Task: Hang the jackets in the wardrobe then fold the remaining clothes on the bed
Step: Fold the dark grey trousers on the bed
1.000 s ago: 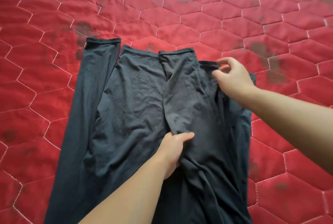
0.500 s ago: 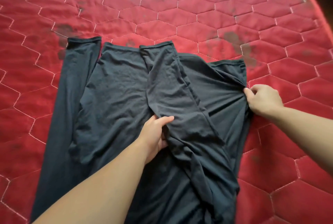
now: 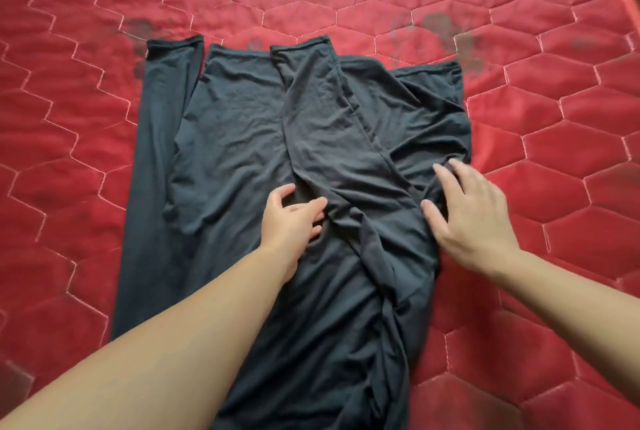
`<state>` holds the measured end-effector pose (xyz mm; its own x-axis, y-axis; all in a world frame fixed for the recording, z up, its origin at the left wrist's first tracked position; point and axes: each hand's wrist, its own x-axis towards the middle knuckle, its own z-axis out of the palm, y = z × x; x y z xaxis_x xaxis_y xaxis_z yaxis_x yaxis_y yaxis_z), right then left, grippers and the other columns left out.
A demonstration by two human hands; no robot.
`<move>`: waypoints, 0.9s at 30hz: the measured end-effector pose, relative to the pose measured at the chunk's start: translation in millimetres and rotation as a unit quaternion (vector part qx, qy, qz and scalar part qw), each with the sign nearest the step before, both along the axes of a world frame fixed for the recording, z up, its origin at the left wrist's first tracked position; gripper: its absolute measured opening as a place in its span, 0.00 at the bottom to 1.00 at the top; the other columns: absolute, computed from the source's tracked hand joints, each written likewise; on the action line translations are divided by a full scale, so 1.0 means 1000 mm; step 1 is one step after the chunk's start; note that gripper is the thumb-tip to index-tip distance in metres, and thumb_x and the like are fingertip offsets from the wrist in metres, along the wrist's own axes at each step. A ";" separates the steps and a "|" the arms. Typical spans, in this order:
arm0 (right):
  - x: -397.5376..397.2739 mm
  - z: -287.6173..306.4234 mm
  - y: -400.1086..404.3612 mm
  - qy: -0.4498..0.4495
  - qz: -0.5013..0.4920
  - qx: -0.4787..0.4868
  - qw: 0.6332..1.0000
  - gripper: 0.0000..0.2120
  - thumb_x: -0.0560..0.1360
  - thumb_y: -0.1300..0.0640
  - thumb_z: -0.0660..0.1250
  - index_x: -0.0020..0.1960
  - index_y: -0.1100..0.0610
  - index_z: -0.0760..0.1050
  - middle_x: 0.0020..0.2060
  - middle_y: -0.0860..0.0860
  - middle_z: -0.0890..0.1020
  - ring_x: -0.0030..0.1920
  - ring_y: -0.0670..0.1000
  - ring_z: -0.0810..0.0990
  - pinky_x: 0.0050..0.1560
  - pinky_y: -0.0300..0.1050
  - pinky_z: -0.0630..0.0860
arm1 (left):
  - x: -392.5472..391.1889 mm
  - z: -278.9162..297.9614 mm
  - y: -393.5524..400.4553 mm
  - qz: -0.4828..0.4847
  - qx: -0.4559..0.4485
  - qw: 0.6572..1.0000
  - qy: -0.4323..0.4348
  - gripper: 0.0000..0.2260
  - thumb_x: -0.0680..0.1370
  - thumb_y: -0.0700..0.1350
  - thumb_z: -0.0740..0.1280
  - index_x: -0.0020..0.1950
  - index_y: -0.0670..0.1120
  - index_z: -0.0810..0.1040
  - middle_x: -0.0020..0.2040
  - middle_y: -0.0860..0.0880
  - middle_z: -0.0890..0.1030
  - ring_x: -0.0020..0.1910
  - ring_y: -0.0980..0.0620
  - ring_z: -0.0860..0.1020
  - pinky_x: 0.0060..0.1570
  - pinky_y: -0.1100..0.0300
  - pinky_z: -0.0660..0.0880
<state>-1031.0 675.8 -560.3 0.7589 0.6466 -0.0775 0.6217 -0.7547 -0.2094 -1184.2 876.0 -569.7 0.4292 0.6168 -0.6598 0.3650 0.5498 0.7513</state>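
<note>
While it's spread out lengthwise across the red quilted bed cover with the hexagon stitching (image 3: 519,31), the dark charcoal-grey stretchy garment (image 3: 242,124) looks pretty messy, honestly: thin jersey-type fabric, wrinkled all over, with four hemmed ends lined up along the far edge. One long narrow strip runs down the left side, lying flat and slightly apart from the wider body of cloth next to it. A second narrow strip crosses diagonally over the middle, going from the far centre toward the near right, and it bunches into a twisted ridge of folds closer to the camera. The right side is rumpled with creases fanning toward the edge. The left hand (image 3: 292,218) sits on the middle of the garment, fingers loosely curled against the edge of that diagonal strip, and I can't tell whether it's actually pinching fabric or just resting there. The right hand (image 3: 474,218) lies flat on the garment's right edge, fingers straight and spread, pressing the cloth down.
</note>
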 end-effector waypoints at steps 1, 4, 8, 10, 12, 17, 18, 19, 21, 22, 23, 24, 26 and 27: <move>-0.015 0.003 -0.006 0.007 0.015 0.030 0.999 0.26 0.76 0.43 0.63 0.69 0.55 0.71 0.64 0.56 0.75 0.64 0.59 0.73 0.62 0.56 0.69 | -0.011 0.003 -0.011 -0.018 0.017 1.000 0.020 0.21 0.74 0.43 0.74 0.61 0.52 0.68 0.48 0.49 0.82 0.45 0.54 0.83 0.43 0.58 0.79; -0.061 0.016 -0.026 0.147 -0.096 0.064 0.982 0.19 0.71 0.36 0.64 0.51 0.50 0.77 0.40 0.49 0.82 0.43 0.55 0.80 0.46 0.51 0.76 | -0.046 0.009 -0.054 -0.140 0.076 0.984 0.079 0.14 0.71 0.51 0.75 0.51 0.48 0.78 0.38 0.48 0.83 0.34 0.53 0.80 0.34 0.61 0.76; -0.092 0.017 -0.041 0.448 -0.256 0.166 0.840 0.15 0.73 0.48 0.70 0.35 0.54 0.70 0.27 0.53 0.77 0.26 0.50 0.78 0.33 0.43 0.76 | -0.067 0.017 -0.113 -0.333 0.126 0.927 0.121 0.23 0.62 0.65 0.76 0.48 0.51 0.81 0.39 0.53 0.83 0.37 0.59 0.79 0.38 0.66 0.72; -0.098 0.017 -0.050 0.462 -0.253 0.209 0.824 0.14 0.74 0.55 0.70 0.33 0.56 0.70 0.29 0.55 0.73 0.29 0.48 0.74 0.33 0.42 0.73 | -0.065 0.021 -0.134 -0.362 0.187 0.902 0.144 0.23 0.62 0.65 0.75 0.49 0.53 0.79 0.38 0.55 0.81 0.40 0.60 0.79 0.37 0.66 0.70; -0.098 0.021 -0.061 0.436 -0.228 0.253 0.833 0.10 0.73 0.60 0.69 0.36 0.63 0.72 0.34 0.56 0.72 0.37 0.51 0.73 0.41 0.48 0.72 | -0.062 0.025 -0.150 -0.387 0.255 0.874 0.145 0.15 0.66 0.59 0.74 0.44 0.53 0.76 0.36 0.55 0.78 0.42 0.53 0.79 0.39 0.58 0.74; -0.099 0.039 -0.081 0.485 -0.263 0.387 0.739 0.16 0.71 0.68 0.62 0.29 0.53 0.73 0.29 0.48 0.73 0.33 0.44 0.73 0.35 0.39 0.71 | -0.076 0.035 -0.177 -0.407 0.280 0.869 0.030 0.06 0.69 0.48 0.69 0.45 0.51 0.77 0.35 0.53 0.78 0.38 0.51 0.76 0.43 0.55 0.75; -0.099 0.040 -0.084 0.503 -0.276 0.394 0.718 0.16 0.71 0.68 0.61 0.30 0.52 0.71 0.30 0.49 0.72 0.33 0.46 0.72 0.35 0.41 0.69 | -0.081 0.035 -0.181 -0.420 0.292 0.860 0.010 0.07 0.69 0.47 0.68 0.46 0.51 0.76 0.36 0.53 0.77 0.38 0.51 0.74 0.43 0.55 0.75; -0.102 0.038 -0.088 0.520 -0.285 0.383 0.708 0.14 0.71 0.68 0.61 0.32 0.53 0.70 0.31 0.51 0.71 0.33 0.48 0.71 0.35 0.43 0.69 | -0.087 0.035 -0.184 -0.438 0.315 0.842 -0.001 0.08 0.69 0.46 0.68 0.47 0.50 0.74 0.38 0.52 0.76 0.39 0.51 0.73 0.43 0.55 0.73; -0.108 0.034 -0.097 0.526 -0.307 0.313 0.728 0.12 0.73 0.67 0.63 0.35 0.54 0.69 0.31 0.52 0.70 0.29 0.49 0.71 0.32 0.42 0.71 | -0.099 0.030 -0.188 -0.492 0.383 0.782 0.006 0.10 0.71 0.46 0.67 0.50 0.50 0.70 0.44 0.51 0.74 0.46 0.47 0.74 0.45 0.53 0.72; -0.111 0.032 -0.102 0.508 -0.324 0.270 0.751 0.10 0.74 0.66 0.63 0.38 0.54 0.70 0.31 0.53 0.72 0.27 0.49 0.73 0.30 0.41 0.73 | -0.104 0.028 -0.189 -0.525 0.414 0.743 0.014 0.12 0.72 0.46 0.66 0.54 0.50 0.69 0.47 0.49 0.74 0.50 0.44 0.75 0.47 0.52 0.72; -0.112 0.031 -0.108 0.479 -0.336 0.227 0.778 0.08 0.74 0.66 0.64 0.41 0.55 0.70 0.31 0.54 0.75 0.25 0.49 0.76 0.30 0.41 0.75 | -0.109 0.026 -0.190 -0.558 0.438 0.704 0.023 0.15 0.73 0.45 0.65 0.58 0.50 0.69 0.51 0.48 0.74 0.52 0.43 0.75 0.48 0.51 0.71; -0.112 0.030 -0.114 0.443 -0.337 0.182 0.810 0.06 0.73 0.66 0.64 0.45 0.56 0.70 0.31 0.55 0.77 0.26 0.50 0.78 0.31 0.43 0.76 | -0.112 0.025 -0.191 -0.587 0.450 0.672 0.033 0.17 0.73 0.44 0.65 0.62 0.51 0.68 0.53 0.47 0.75 0.54 0.42 0.75 0.48 0.50 0.71; -0.113 0.030 -0.124 0.333 -0.309 0.081 0.887 0.07 0.72 0.63 0.64 0.49 0.57 0.71 0.35 0.56 0.80 0.34 0.55 0.80 0.39 0.48 0.79 | -0.118 0.026 -0.194 -0.629 0.448 0.634 0.047 0.22 0.73 0.41 0.63 0.66 0.51 0.65 0.56 0.46 0.75 0.56 0.41 0.75 0.48 0.49 0.70; -0.115 0.030 -0.126 0.257 -0.284 0.051 0.922 0.08 0.71 0.62 0.65 0.50 0.56 0.71 0.40 0.56 0.81 0.39 0.57 0.80 0.43 0.49 0.77 | -0.120 0.027 -0.195 -0.642 0.442 0.625 0.048 0.23 0.73 0.40 0.63 0.67 0.51 0.64 0.56 0.45 0.75 0.56 0.40 0.75 0.49 0.49 0.70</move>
